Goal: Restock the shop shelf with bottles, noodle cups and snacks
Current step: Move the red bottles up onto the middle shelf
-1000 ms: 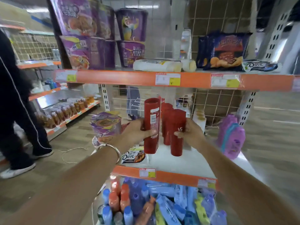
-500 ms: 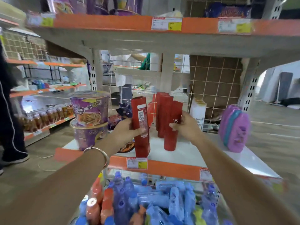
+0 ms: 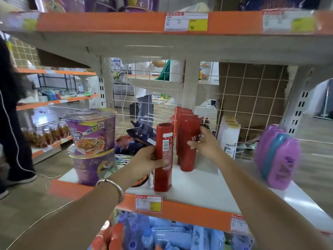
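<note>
Gripping one red bottle (image 3: 163, 156) within curled left hand (image 3: 144, 161) fingers (image 3: 153, 153), pinching a second red bottle (image 3: 188, 141) with right hand (image 3: 207, 144) fingers (image 3: 192, 143), beside two noodle cups (image 3: 91, 130).

2 noodle cups (image 3: 91, 130), 2 hands (image 3: 144, 160), 2 held bottles (image 3: 162, 177).

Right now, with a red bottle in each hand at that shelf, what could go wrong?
1. The tall red bottle in the left hand is near the shelf's front edge; released tilted, it could tip off.
2. The right hand holds a second red bottle at the front of a row of red bottles; a push might topple them.
3. The left forearm passes close to the stacked noodle cups at the edge.
</note>
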A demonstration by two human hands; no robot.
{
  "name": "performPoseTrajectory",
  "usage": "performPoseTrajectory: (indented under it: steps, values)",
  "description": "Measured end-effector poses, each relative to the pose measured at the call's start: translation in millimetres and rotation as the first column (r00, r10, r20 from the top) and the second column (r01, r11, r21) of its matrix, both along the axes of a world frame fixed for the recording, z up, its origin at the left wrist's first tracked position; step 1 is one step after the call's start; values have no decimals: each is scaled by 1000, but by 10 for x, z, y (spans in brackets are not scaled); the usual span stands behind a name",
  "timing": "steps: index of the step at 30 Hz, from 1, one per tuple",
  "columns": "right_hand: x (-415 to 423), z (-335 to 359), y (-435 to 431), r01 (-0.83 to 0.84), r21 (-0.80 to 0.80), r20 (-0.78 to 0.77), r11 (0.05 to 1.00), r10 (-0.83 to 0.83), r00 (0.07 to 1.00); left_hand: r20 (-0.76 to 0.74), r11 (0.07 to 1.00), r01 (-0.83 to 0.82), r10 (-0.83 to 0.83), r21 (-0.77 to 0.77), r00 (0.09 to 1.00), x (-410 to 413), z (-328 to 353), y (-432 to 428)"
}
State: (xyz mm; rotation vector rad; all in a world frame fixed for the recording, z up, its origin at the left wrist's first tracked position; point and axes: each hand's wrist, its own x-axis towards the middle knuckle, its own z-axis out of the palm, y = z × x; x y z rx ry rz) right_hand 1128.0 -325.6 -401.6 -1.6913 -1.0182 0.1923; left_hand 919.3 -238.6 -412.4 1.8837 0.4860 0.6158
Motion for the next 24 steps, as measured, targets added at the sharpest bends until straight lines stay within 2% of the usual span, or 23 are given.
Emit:
performPoseTrajectory:
  steps: [11,20,24]
  values:
    - [56,-36,40,28,17,117,999,-30,993,10,999,32,-32,-23,999,91,-8,-13]
    - [108,-183,-138,-91,-28,-21,995,91,996,34,998,24,-22,-54,999,118,-8,-62]
    - [-53,-230,-288,61,24,-15,998,-60,998,81,996,-23,30,-87,996,146,-37,-97]
